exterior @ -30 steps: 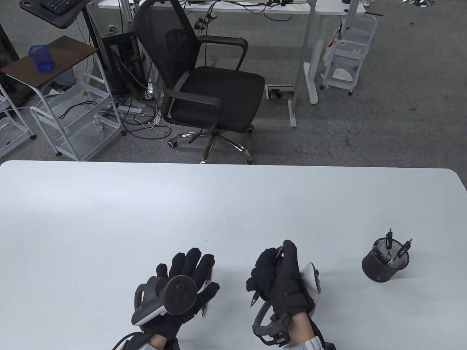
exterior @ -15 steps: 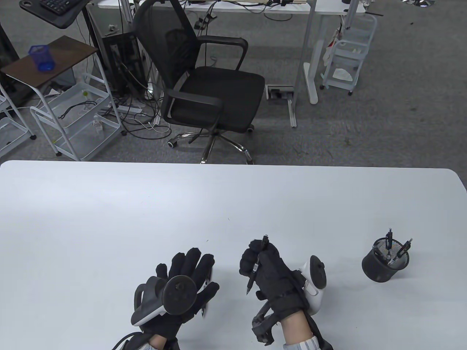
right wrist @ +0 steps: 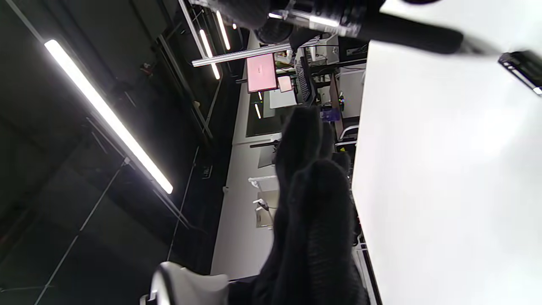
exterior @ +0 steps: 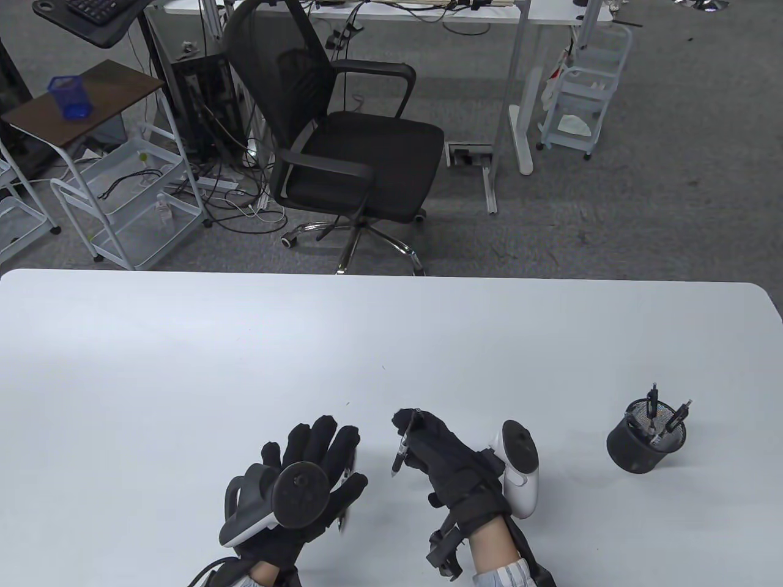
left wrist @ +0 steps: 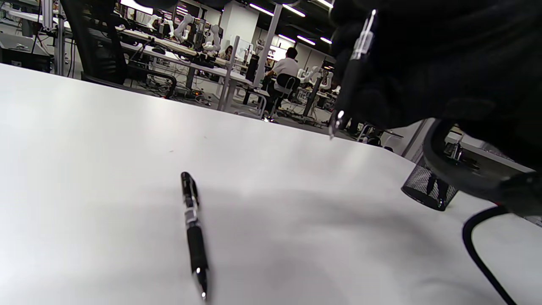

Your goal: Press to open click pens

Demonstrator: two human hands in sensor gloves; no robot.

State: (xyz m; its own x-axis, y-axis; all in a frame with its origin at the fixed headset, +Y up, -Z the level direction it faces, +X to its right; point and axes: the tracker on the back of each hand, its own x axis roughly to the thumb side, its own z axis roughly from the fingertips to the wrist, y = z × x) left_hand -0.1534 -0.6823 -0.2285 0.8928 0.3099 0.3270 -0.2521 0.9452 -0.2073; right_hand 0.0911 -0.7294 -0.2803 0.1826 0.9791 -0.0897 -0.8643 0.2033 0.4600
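My right hand (exterior: 408, 429) grips a black click pen (exterior: 402, 449) in its fingertips just above the white table (exterior: 183, 367), with the tip pointing down and left. The same pen shows in the left wrist view (left wrist: 353, 72) and the right wrist view (right wrist: 381, 27). My left hand (exterior: 318, 452) lies flat and open, fingers spread, to the left of the right hand. A second black pen (left wrist: 192, 224) lies loose on the table under it and is mostly hidden in the table view.
A black mesh pen cup (exterior: 645, 443) holding a few pens stands at the right of the table, and it also shows in the left wrist view (left wrist: 430, 192). A black office chair (exterior: 342, 140) stands beyond the table's far edge.
My right hand has turned palm-down and moved left toward the left hand, carrying the pen; the thumb has come off the pen's top. The left hand has not moved.
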